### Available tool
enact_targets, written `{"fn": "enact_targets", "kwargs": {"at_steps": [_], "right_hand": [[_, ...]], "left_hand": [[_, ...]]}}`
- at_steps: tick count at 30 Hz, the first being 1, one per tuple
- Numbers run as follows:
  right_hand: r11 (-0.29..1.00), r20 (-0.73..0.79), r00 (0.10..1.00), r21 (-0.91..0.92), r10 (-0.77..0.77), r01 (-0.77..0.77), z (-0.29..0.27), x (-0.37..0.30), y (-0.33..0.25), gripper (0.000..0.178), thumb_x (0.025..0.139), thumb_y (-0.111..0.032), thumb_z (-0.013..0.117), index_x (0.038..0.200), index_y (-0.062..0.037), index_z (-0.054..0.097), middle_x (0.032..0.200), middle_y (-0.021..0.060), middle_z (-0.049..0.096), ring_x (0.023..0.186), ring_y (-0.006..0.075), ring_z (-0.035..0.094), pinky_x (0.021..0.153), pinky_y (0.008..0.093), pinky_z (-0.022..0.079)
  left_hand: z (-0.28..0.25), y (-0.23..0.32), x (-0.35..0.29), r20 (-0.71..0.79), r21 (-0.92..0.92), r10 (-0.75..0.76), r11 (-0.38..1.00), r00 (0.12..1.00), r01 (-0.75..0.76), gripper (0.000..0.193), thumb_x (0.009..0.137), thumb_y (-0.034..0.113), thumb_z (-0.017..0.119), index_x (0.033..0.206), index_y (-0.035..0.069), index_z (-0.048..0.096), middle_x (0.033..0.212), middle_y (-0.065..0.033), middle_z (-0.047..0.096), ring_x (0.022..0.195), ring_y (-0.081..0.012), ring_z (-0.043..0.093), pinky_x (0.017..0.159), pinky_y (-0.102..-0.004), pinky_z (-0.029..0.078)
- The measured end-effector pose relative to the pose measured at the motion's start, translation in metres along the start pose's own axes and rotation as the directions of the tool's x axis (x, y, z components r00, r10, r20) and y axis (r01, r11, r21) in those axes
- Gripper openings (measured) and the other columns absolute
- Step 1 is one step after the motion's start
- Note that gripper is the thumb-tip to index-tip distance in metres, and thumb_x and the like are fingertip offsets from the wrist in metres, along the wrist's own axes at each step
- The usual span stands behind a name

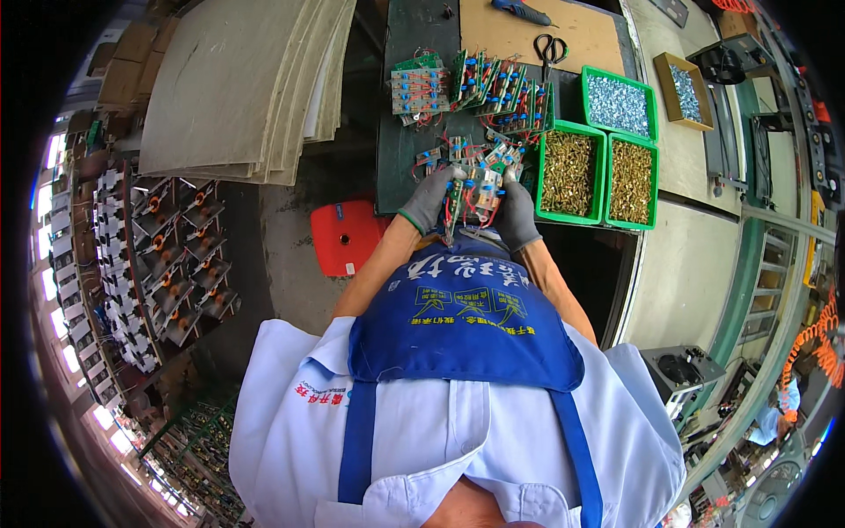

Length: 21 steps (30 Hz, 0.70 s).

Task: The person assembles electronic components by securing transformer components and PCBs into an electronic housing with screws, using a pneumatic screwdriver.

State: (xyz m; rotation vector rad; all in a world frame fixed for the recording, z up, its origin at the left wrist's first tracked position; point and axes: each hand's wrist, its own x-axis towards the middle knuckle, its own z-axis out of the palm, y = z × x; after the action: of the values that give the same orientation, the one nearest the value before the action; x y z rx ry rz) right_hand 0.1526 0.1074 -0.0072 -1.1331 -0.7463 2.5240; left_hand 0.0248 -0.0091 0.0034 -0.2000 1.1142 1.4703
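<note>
We hold a cluster of circuit boards (pixel 477 195) between our 2 grey-gloved hands, at the near edge of the dark table (pixel 396 167), just in front of our blue apron (pixel 466 326). Our left hand (pixel 429 199) is partly closed, its fingers bent about the cluster's left side. Our right hand (pixel 518 214) is partly closed too, gripping the right side with the thumb on top; we cannot tell how the fingers underneath both sides lie. The boards carry blue parts, pale metal plates and red wires. Just beyond our hands we see a loose pile of similar boards (pixel 488 151), and behind it a neat stack (pixel 418 91) at the left and a leaning row (pixel 502 86) to its right. Right of the boards, 3 green bins sit close together: 2 nearer ones, a left bin (pixel 604 176) and a right bin (pixel 656 187), hold brass-coloured pieces, and the far bin (pixel 585 99) holds silvery ones. Black-handled scissors (pixel 551 49) lie near a tan sheet (pixel 585 37), and a red stool (pixel 330 242) stands left of the table
</note>
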Motion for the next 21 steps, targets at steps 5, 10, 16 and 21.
{"fn": "enact_targets", "kwargs": {"at_steps": [5, 10, 16, 21], "right_hand": [[0.982, 0.021, 1.0, -0.189, -0.021, 0.025, 0.006, -0.003, -0.017, 0.041, 0.103, -0.037, 0.044, 0.104, -0.0011, 0.062, 0.094, 0.0082, 0.068, 0.077, 0.0149, 0.066, 0.069, 0.0296, 0.055], [0.992, 0.107, 0.993, 0.116, 0.044, -0.057, -0.009, 0.015, -0.019, 0.048, 0.102, -0.042, 0.044, 0.125, -0.0007, 0.052, 0.114, 0.0116, 0.062, 0.1, 0.0192, 0.064, 0.082, 0.0332, 0.056], [0.757, 0.003, 0.992, -0.647, -0.126, 0.098, -0.004, 0.01, -0.004, 0.043, 0.084, -0.026, 0.076, 0.113, 0.0002, 0.057, 0.076, 0.0017, 0.06, 0.064, 0.0105, 0.056, 0.059, 0.0296, 0.049], [0.79, -0.017, 0.981, -0.595, -0.196, 0.147, -0.037, 0.033, 0.035, 0.038, 0.084, -0.029, 0.076, 0.1, 0.0018, 0.062, 0.08, 0.0049, 0.063, 0.063, 0.0107, 0.056, 0.056, 0.0282, 0.046]], "left_hand": [[0.006, 0.013, -0.004, 0.034, 0.008, 0.082, 0.997, 0.996, -0.083, 0.032, 0.09, 0.025, 0.053, 0.11, 0.004, 0.064, 0.098, -0.008, 0.068, 0.085, -0.0181, 0.068, 0.078, -0.0316, 0.057], [-0.034, 0.011, 0.027, -0.155, 0.005, 0.119, 0.993, 0.981, -0.12, 0.031, 0.091, 0.026, 0.051, 0.111, 0.004, 0.062, 0.088, -0.0099, 0.069, 0.073, -0.0212, 0.069, 0.068, -0.0368, 0.059], [-0.044, 0.005, 0.025, -0.218, -0.1, 0.106, 0.986, 0.97, -0.13, 0.031, 0.091, 0.025, 0.052, 0.112, 0.005, 0.062, 0.088, -0.01, 0.069, 0.073, -0.021, 0.068, 0.066, -0.037, 0.059], [-0.06, -0.01, 0.041, -0.214, 0.027, 0.053, 0.998, 0.975, -0.049, 0.03, 0.09, 0.025, 0.052, 0.111, 0.006, 0.064, 0.089, -0.009, 0.069, 0.074, -0.02, 0.068, 0.066, -0.036, 0.058]]}}
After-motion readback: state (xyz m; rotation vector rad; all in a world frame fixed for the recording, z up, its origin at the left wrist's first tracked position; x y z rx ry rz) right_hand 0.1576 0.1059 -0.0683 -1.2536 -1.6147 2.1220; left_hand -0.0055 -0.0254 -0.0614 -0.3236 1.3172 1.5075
